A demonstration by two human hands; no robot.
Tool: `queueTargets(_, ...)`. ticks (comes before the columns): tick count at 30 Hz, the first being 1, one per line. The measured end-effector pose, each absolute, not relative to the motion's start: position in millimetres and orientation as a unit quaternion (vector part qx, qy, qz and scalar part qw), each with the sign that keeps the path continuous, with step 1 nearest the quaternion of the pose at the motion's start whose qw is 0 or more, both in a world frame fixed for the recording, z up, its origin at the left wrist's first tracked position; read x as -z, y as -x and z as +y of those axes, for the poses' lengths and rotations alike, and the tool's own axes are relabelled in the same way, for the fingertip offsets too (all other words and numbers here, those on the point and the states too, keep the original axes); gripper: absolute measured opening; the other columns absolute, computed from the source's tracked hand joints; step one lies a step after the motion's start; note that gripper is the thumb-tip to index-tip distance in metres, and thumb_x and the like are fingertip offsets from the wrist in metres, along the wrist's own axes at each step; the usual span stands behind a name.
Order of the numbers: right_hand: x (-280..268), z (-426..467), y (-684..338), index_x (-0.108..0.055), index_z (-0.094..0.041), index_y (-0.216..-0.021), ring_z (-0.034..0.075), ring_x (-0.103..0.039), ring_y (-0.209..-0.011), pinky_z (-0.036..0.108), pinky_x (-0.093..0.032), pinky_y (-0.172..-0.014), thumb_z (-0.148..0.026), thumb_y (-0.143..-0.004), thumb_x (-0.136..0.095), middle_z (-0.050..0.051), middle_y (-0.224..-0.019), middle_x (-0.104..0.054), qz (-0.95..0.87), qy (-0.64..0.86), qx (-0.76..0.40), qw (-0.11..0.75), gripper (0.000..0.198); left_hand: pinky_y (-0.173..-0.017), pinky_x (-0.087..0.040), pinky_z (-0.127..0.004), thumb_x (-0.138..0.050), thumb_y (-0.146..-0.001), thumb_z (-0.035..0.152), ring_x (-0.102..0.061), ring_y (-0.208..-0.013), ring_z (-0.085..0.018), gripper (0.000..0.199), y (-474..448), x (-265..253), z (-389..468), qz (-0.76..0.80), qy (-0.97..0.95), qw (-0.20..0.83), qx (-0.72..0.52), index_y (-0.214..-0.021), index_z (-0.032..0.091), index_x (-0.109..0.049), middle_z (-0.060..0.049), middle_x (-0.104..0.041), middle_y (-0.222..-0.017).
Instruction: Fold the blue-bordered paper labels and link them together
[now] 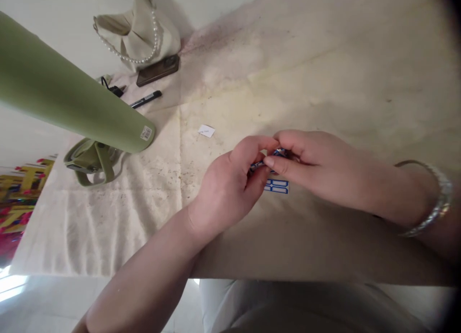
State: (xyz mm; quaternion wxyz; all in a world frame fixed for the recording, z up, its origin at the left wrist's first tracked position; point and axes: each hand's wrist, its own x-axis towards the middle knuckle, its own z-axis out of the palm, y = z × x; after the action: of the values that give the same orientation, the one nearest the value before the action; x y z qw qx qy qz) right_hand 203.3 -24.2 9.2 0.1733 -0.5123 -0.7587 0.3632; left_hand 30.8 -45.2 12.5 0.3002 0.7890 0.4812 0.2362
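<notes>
"Blue and white between the fingertips: what is that?"

"Some small patterned piece (280, 152). The left hand (225, 189) pinches it from nine o'clock, the right hand (313, 162) from three."

"So both are holding it?"

"Yes, thumbs and fingers narrowed onto it, the two hands nearly meeting. They hide most of it, so I can't tell its full shape."

"Where is it, exactly?"

"Near the cloth (324, 98); I can't tell whether it touches. At six o'clock from it, just beside the left hand, is a blue-edged label sheet (276, 186)."

"And farther out?"

"At ten o'clock, a white slip (206, 131), then a black pen (146, 99) beyond. Between ten and eleven, the phone (158, 70), right beside a cream bag (144, 33) with a beaded strap."

"The green things?"

"Bottle (82, 88) between nine and ten, barcode sticker near its base; looped lid (88, 158) at nine."

"Something shiny?"

"Bracelet (443, 191), right wrist, about three o'clock."
</notes>
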Motion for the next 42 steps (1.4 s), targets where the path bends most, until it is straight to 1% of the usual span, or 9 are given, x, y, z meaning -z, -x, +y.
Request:
queueTargets(6, -10, -24, -201, -0.052, -0.021, -0.077, 0.012, -0.051, -0.059, 0.026, -0.035, -0.051, -0.033, -0.086, -0.045, -0.001, -0.068, -0.057, -0.767, 0.505, -0.348, 0.187, 0.017, -0.066, -0.05, -0.023, -0.049, -0.086, 0.018, -0.065, -0.081, -0.012, 0.032, -31, -8, -42, 0.49, -0.768, 0.334, -0.241, -0.116, 0.023, -0.044, -0.001, -0.07, -0.099)
queueTargets(10, -11, -26, -201, -0.051, -0.021, -0.075, 0.012, -0.049, -0.056, 0.026, -0.034, -0.048, -0.032, -0.086, -0.046, -0.003, -0.064, -0.055, -0.758, 0.509, -0.351, 0.207, 0.016, -0.063, -0.048, -0.024, -0.052, -0.084, 0.019, -0.064, -0.079, -0.012, 0.029, -31, -10, -42, 0.514, -0.771, 0.278, -0.254, -0.112, 0.024, -0.046, 0.001, -0.07, -0.094)
queueTargets(14, -13, -29, -199, -0.051, -0.022, -0.076, 0.011, -0.049, -0.054, 0.025, -0.036, -0.048, -0.03, -0.084, -0.051, -0.004, -0.063, -0.054, -0.731, 0.503, -0.366, 0.28, 0.012, -0.067, -0.047, -0.024, -0.052, -0.085, 0.021, -0.063, -0.082, -0.012, 0.021, -28, -10, -40, 0.519, -0.776, 0.228, -0.277, -0.106, 0.024, -0.052, 0.001, -0.068, -0.097)
queueTargets(17, -15, -30, -199, -0.055, -0.022, -0.081, 0.012, -0.048, -0.054, 0.026, -0.036, -0.047, -0.029, -0.084, -0.051, -0.002, -0.065, -0.056, -0.709, 0.506, -0.379, 0.311, 0.008, -0.064, -0.045, -0.025, -0.052, -0.084, 0.021, -0.06, -0.078, -0.014, 0.017, -27, -9, -37, 0.523, -0.8, 0.189, -0.224, -0.101, 0.023, -0.056, 0.0, -0.066, -0.088)
queueTargets(21, -16, -29, -200, -0.054, -0.024, -0.078, 0.015, -0.05, -0.057, 0.029, -0.038, -0.048, -0.027, -0.083, -0.05, 0.001, -0.068, -0.058, -0.7, 0.511, -0.385, 0.316, 0.007, -0.06, -0.04, -0.027, -0.053, -0.081, 0.019, -0.054, -0.074, -0.015, 0.005, -29, -8, -33, 0.512, -0.833, 0.16, -0.134, -0.082, 0.02, -0.058, -0.001, -0.06, -0.077)
queueTargets(23, -16, -29, -200, -0.054, -0.024, -0.076, 0.015, -0.05, -0.056, 0.029, -0.038, -0.047, -0.027, -0.083, -0.05, 0.001, -0.067, -0.058, -0.703, 0.508, -0.385, 0.315, 0.008, -0.06, -0.039, -0.026, -0.052, -0.081, 0.019, -0.053, -0.074, -0.015, 0.006, -30, -9, -32, 0.509, -0.835, 0.164, -0.128, -0.076, 0.018, -0.056, -0.001, -0.058, -0.077)
queueTargets(28, -17, -29, -200, -0.054, -0.024, -0.075, 0.014, -0.048, -0.055, 0.029, -0.036, -0.046, -0.024, -0.083, -0.051, 0.0, -0.065, -0.057, -0.709, 0.504, -0.382, 0.314, 0.008, -0.061, -0.039, -0.027, -0.053, -0.081, 0.018, -0.051, -0.071, -0.013, 0.006, -31, -9, -34, 0.505, -0.832, 0.176, -0.15, -0.077, 0.018, -0.057, 0.0, -0.057, -0.074)
queueTargets(32, -17, -30, -199, -0.056, -0.022, -0.077, 0.012, -0.046, -0.053, 0.027, -0.034, -0.046, -0.023, -0.082, -0.051, -0.001, -0.064, -0.055, -0.705, 0.504, -0.382, 0.321, 0.007, -0.058, -0.039, -0.026, -0.055, -0.08, 0.018, -0.052, -0.067, -0.013, 0.005, -31, -6, -35, 0.504, -0.815, 0.2, -0.205, -0.079, 0.019, -0.06, 0.001, -0.059, -0.071)
queueTargets(42, -16, -30, -200, -0.058, -0.021, -0.08, 0.008, -0.037, -0.046, 0.024, -0.028, -0.041, -0.027, -0.082, -0.051, -0.005, -0.057, -0.046, -0.694, 0.513, -0.387, 0.325, 0.009, -0.06, -0.045, -0.027, -0.058, -0.08, 0.021, -0.056, -0.071, -0.014, 0.004, -28, 3, -35, 0.534, -0.733, 0.282, -0.314, -0.083, 0.022, -0.062, -0.001, -0.062, -0.076)
